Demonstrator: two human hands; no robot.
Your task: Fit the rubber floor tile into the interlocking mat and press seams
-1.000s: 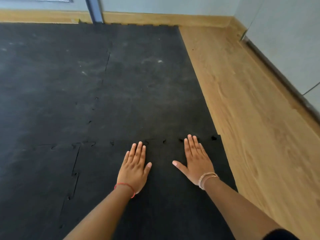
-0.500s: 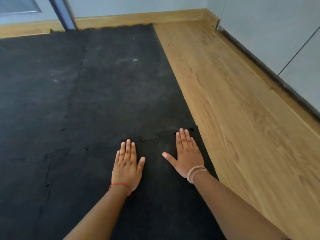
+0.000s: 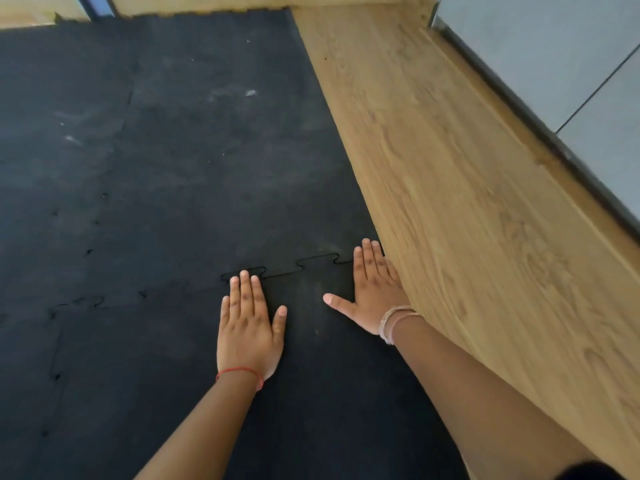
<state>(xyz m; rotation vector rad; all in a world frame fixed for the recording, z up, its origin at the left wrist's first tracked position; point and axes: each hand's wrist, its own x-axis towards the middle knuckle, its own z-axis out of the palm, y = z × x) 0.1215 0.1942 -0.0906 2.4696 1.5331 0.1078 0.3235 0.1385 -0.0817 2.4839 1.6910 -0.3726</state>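
The person is leaning over the black rubber floor tile (image 3: 311, 393), which is lying flat at the near right corner of the interlocking mat (image 3: 190, 150), its right edge running along the bare wooden floor (image 3: 467, 202). Nothing here is acting as a container – just tile, mat and boards.

Both palms are resting flat on the tile. The left hand (image 3: 247, 327) is lying with its fingers (image 3: 245, 289) stretched straight and close together, tips reaching the jigsaw seam (image 3: 298, 266) – grasping nothing. The right hand (image 3: 375, 292) is sitting at the tile's far right corner, fingers spread flat across the seam, thumb pointing out toward the left hand, likewise holding nothing. A red thread (image 3: 240, 372) is circling the left wrist and pale bangles (image 3: 394, 320) the right.

The seam between the hands is showing as a thin dark line tracing two puzzle tabs, so the edges are sitting close though the line remains visible. Further left the joint is looking patchy, with small dark gaps.

Compared with half a second ago, the hands are keeping nearly the same places on the tile, the left fingertips now a touch closer to the seam. The view is shifting left and downward – the pale wall panels (image 3: 554, 57) are crowding the upper right and the far skirting is slipping toward the top edge
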